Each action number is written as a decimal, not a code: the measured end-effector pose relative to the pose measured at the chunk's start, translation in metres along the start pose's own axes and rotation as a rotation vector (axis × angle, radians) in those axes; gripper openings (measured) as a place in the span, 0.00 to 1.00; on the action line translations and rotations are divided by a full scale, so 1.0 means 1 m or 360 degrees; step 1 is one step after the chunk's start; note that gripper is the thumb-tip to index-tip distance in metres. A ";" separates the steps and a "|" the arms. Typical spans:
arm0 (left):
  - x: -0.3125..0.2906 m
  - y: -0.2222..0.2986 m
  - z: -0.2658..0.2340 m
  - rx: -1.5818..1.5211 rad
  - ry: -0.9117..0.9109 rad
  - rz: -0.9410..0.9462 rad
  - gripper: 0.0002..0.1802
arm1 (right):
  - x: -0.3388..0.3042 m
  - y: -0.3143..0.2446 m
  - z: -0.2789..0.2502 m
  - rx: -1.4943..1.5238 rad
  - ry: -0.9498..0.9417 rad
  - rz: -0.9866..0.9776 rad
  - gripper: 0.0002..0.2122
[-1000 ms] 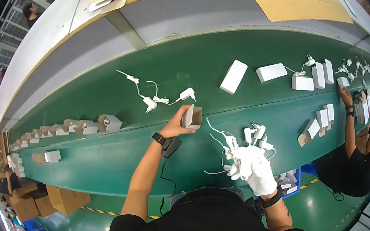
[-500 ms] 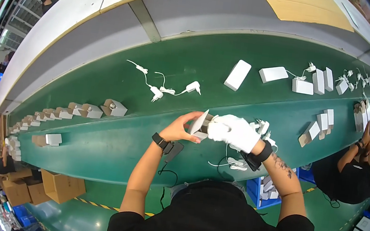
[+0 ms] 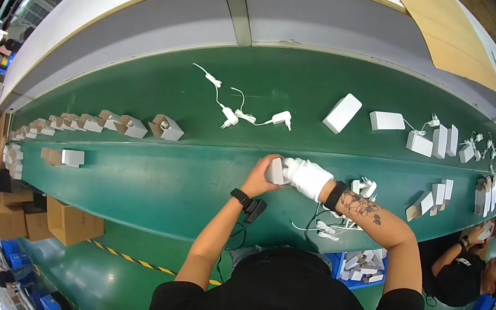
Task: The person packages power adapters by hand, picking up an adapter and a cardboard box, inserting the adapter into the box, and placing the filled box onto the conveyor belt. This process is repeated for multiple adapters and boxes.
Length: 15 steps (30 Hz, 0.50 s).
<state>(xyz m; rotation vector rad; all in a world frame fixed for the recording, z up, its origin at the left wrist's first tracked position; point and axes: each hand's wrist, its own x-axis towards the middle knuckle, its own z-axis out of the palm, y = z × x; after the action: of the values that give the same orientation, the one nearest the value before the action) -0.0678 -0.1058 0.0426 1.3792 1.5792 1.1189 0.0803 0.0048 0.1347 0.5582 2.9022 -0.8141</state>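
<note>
A small white cardboard box (image 3: 275, 171) is held over the near green belt. My bare left hand (image 3: 259, 178) is closed round its left side, thumb and fingers on opposite faces. Against the box's right end presses my white-gloved right hand (image 3: 308, 179), its fingers closed at that edge and partly hidden. What the box contains cannot be made out. Close to my right wrist, white plug adapters (image 3: 364, 187) lie on the belt, with a coiled white cable (image 3: 327, 229) nearer to me.
On the far belt lie cabled white adapters (image 3: 281, 118) and closed white boxes (image 3: 342, 113). A row of open boxes (image 3: 166, 128) runs off left. More open boxes (image 3: 420, 206) stand right. A blue crate (image 3: 363, 279) sits below the belt. A co-worker (image 3: 469, 275) is at right.
The box's flap, raised before, no longer stands up. My gloved hand has drawn in against the box's end, and the box has turned in my left hand. The whole view has shifted.
</note>
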 end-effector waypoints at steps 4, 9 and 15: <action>-0.012 -0.026 0.002 -0.0176 0.0124 -0.0081 0.41 | 0.014 0.014 0.033 -0.0050 0.0301 -0.0514 0.08; -0.010 -0.033 0.004 -0.0227 0.0193 -0.0103 0.38 | 0.036 0.006 0.054 -0.0526 -0.0040 -0.0297 0.06; -0.016 -0.027 -0.025 0.0103 0.0395 -0.0111 0.38 | 0.069 -0.007 0.021 -0.0440 0.0033 -0.0472 0.03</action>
<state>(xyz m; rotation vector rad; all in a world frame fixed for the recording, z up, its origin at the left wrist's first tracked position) -0.0982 -0.1264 0.0262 1.2535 1.8397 1.2442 0.0126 0.0107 0.1082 0.1135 3.0849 -0.4166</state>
